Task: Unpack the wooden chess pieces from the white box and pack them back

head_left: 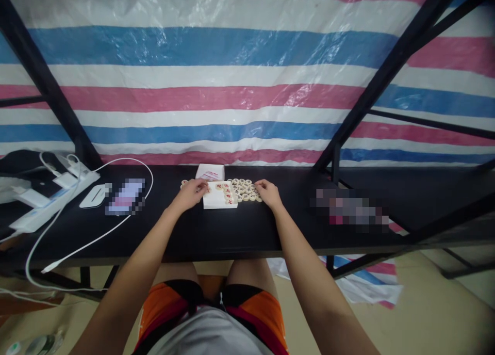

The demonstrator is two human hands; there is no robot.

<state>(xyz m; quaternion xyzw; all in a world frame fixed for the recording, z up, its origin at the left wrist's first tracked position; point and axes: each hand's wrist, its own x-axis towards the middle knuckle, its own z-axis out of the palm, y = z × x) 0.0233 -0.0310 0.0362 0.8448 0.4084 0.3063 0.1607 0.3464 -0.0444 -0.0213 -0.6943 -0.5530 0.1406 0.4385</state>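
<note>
A shallow white box (220, 205) lies on the black table, with several red-marked xiangqi pieces (227, 194) inside, mostly along its right side. My left hand (193, 194) reaches over the box's left edge, its fingers pinched at a pale piece that they partly hide. Right of the box, a cluster of black-marked xiangqi pieces (244, 191) lies flat in rows. At the cluster's right edge rests my right hand (269, 194), fingers bent but apart, fingertips touching the outer pieces. Behind my left hand, another red-marked piece (184, 183) shows on the table.
Behind the box sits a white lid (210, 172) with red print. Leftward are a blurred phone (127, 196), a white device (94, 196), a power strip (54, 203) and a looping white cable (88, 239). A blurred object (351, 208) lies right. Black metal posts (359, 107) frame the table.
</note>
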